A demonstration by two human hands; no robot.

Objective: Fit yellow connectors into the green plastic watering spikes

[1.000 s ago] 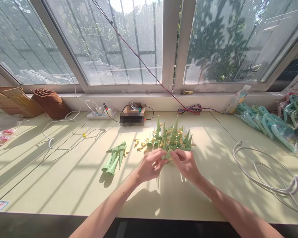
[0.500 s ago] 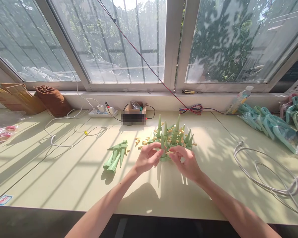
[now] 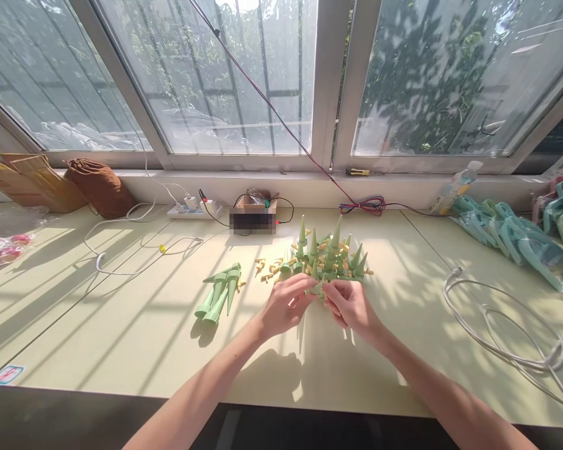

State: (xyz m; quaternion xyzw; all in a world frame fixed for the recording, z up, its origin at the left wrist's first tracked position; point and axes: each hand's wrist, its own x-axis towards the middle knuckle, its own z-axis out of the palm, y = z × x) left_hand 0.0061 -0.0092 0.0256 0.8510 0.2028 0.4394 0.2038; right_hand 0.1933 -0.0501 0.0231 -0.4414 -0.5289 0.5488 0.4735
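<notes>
My left hand [image 3: 288, 303] closes thumb and fingers on a green plastic watering spike [image 3: 316, 289], mostly covered by the fingers and now held tilted. Against its right side, my right hand [image 3: 351, 303] is closed in a pinch; what lies between those fingertips is hidden. Just beyond both hands stands a cluster of green cone-shaped watering spikes [image 3: 333, 247], points up, several with small orange-yellow valves sticking out. Loose orange valves [image 3: 260, 267] lie left of the cluster. Farther left, several green spikes [image 3: 218, 294] rest in a pile on the table.
A white cable [image 3: 502, 347] coils on the right of the table [image 3: 159, 350]. Bagged teal plastic pieces [image 3: 511, 234] and a bottle [image 3: 457, 187] stand at the back right. Along the wall are a power strip [image 3: 194, 211], a small cardboard box [image 3: 258, 200] and a brown pouch [image 3: 98, 187].
The spike between my hands has gone from upright to tilted. My right hand has closed more tightly and turned slightly, while my left has shifted a little to the right.
</notes>
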